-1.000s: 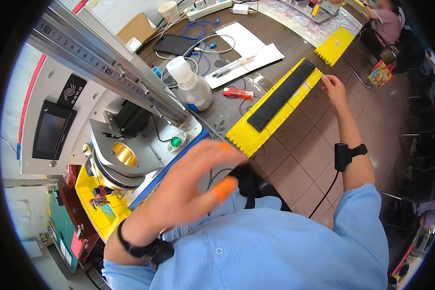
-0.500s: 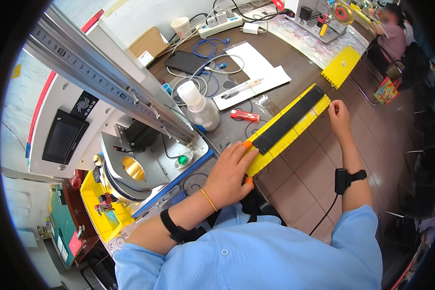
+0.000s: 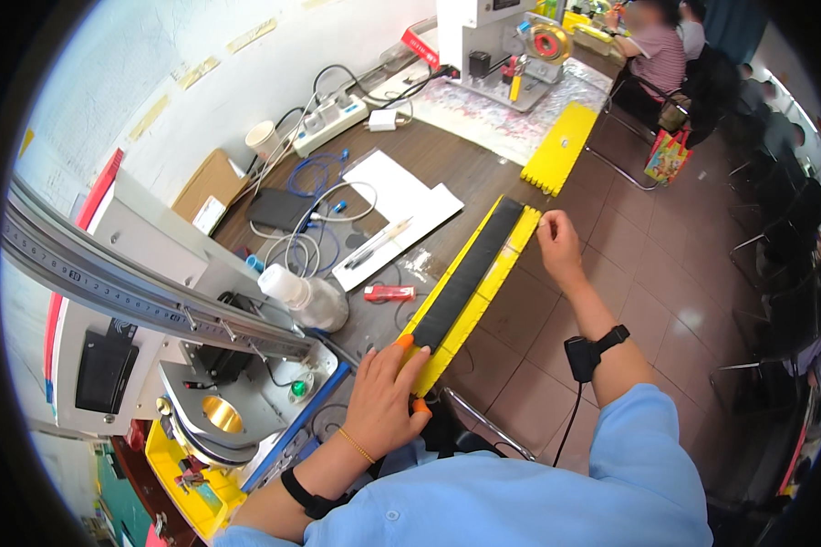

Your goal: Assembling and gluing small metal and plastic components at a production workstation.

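Note:
A long yellow board (image 3: 496,283) with toothed edges juts over the table's right edge. A black strip (image 3: 470,273) lies along its top. My left hand (image 3: 383,397) spans the board's near end, with fingers over the left side and the thumb by the right corner. Orange covers sit on one of its fingers and on its thumb. My right hand (image 3: 559,244) is closed, fingertips curled together beside the board's far right edge. Whatever it may pinch is too small to see. To the left of the board lies a red lighter-like object (image 3: 389,293).
At left stands a metal machine (image 3: 187,387) with a ruled rail (image 3: 137,296). Beside it are a clear bottle (image 3: 315,304), white sheets with pens (image 3: 429,223), a phone (image 3: 278,210) and cables. Another yellow board (image 3: 561,146) lies farther off. People sit at the far right.
The whole view has swung, so the board and table now appear farther left and the board's near end lower. Both hands keep about the same places along the board.

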A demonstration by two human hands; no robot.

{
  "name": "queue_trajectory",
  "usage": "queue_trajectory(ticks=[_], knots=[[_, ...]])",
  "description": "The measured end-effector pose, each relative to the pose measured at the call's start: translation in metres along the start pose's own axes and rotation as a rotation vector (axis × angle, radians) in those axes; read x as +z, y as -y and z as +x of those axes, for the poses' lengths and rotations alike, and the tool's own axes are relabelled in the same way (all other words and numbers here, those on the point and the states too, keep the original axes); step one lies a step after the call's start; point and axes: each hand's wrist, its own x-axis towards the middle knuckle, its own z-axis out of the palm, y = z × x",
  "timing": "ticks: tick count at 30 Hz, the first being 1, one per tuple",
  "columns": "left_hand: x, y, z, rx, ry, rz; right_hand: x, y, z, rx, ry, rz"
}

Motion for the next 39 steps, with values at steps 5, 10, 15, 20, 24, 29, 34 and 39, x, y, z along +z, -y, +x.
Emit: queue_trajectory(ticks=[5,10,15,20,24,29,34,39], knots=[[0.000,-0.003,0.000,0.013,-0.026,-0.001,-0.017,-0.002,-0.001,-0.032,0.075,-0.126],[0.007,-0.004,0.012,0.036,-0.063,0.020,-0.023,0.004,0.000,-0.053,0.110,-0.140],[0.008,0.001,0.013,0.025,-0.025,-0.008,-0.028,0.009,-0.001,-0.033,0.158,-0.122],[0.007,-0.001,0.015,0.041,-0.040,-0.031,-0.024,-0.007,0.005,-0.022,0.035,0.016],[0.009,-0.002,0.011,0.031,-0.059,-0.016,-0.045,0.012,0.015,0.127,0.030,0.382],[0.017,0.004,0.006,0.049,-0.116,-0.023,-0.143,-0.034,-0.054,0.224,0.606,-0.616],[0.017,0.007,-0.004,0.064,-0.101,-0.042,-0.253,0.032,-0.109,0.305,0.556,-1.023],[-0.010,-0.004,-0.031,0.129,-0.191,-0.102,-0.258,0.248,-0.118,0.168,0.756,-0.043]])
